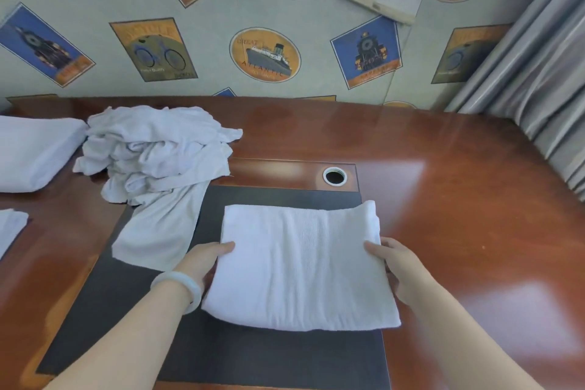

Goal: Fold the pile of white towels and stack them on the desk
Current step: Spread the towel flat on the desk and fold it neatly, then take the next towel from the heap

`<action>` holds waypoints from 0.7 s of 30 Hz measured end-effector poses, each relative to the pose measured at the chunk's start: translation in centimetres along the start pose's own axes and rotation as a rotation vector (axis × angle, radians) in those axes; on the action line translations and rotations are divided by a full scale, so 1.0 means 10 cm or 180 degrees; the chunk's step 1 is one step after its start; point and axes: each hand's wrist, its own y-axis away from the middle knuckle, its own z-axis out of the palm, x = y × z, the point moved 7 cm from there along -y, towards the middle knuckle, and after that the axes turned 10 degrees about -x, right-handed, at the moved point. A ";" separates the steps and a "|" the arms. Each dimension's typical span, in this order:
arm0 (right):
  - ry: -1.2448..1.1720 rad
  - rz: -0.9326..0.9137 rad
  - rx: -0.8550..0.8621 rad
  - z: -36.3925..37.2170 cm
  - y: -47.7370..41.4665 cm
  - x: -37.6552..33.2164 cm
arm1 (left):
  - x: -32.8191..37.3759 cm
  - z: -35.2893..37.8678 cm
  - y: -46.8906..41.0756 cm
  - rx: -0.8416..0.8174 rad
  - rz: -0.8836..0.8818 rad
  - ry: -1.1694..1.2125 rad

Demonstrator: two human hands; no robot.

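A folded white towel lies over the dark desk pad on the reddish wooden desk. My left hand, with a pale bangle on the wrist, grips the towel's left edge, thumb on top and fingers underneath. My right hand grips the right edge the same way. The towel's near edge looks slightly raised off the pad. A crumpled pile of white towels sits at the back left, one towel trailing down onto the pad.
A folded white stack lies at the far left, and another white cloth pokes in at the left edge. A round cable hole sits behind the pad. Grey curtains hang at the right. Patterned wall behind.
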 end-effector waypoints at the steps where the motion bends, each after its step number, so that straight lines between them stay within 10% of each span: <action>1: 0.0023 -0.0126 -0.0016 0.04 0.03 -0.09 | 0.06 0.03 0.08 -0.0025 0.0104 0.0013; 8: 0.0113 -0.0688 -0.0370 0.83 0.38 -0.72 | 0.42 -0.34 0.79 0.0023 0.0763 0.0267; 21: 0.0268 -0.1060 -0.1533 3.94 1.12 -1.09 | 0.41 -3.22 2.30 0.1045 0.1496 0.0726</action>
